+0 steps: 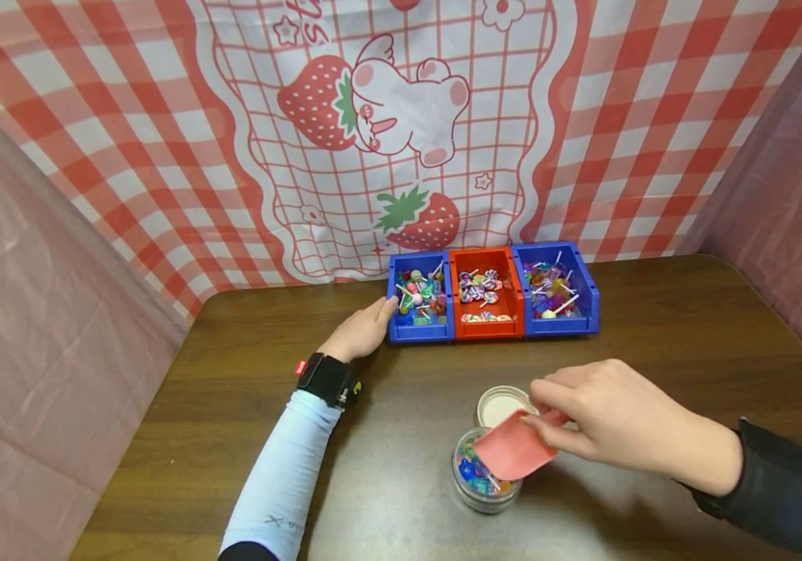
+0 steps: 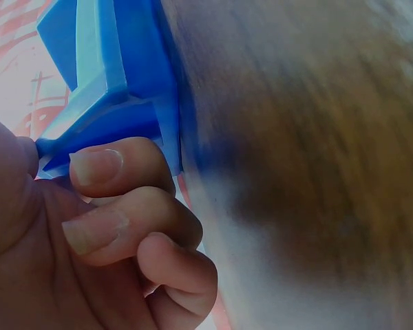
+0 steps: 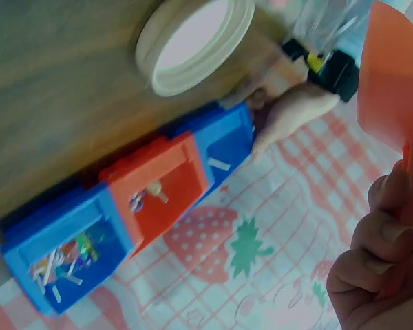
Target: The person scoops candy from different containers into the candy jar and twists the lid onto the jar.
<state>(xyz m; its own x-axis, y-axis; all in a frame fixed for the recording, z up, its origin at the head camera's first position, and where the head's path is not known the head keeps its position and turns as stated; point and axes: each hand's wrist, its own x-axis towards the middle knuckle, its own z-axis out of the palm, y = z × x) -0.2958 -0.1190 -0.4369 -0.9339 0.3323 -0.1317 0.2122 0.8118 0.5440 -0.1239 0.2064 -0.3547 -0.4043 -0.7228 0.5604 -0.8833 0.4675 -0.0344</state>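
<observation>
My right hand (image 1: 607, 417) grips a pink scoop (image 1: 515, 446) by its handle. Its blade tilts over the mouth of a glass jar (image 1: 488, 502), which holds small colourful candies (image 1: 471, 471); no candy shows on the blade. Just behind the jar lies its round lid (image 1: 503, 403), white inside. Over at the bins, my left hand (image 1: 362, 329) holds the left side of the left blue bin (image 1: 420, 333). In the left wrist view, fingers (image 2: 134, 223) are curled at that bin's corner, with the thumb tip partly hidden.
Joined to the left bin are a red bin (image 1: 488, 330) with swirl lollipops and another blue bin (image 1: 562, 326) with mixed candies. All three stand at the back of the brown table (image 1: 246, 436), against a red-and-white checked cloth (image 1: 625, 140).
</observation>
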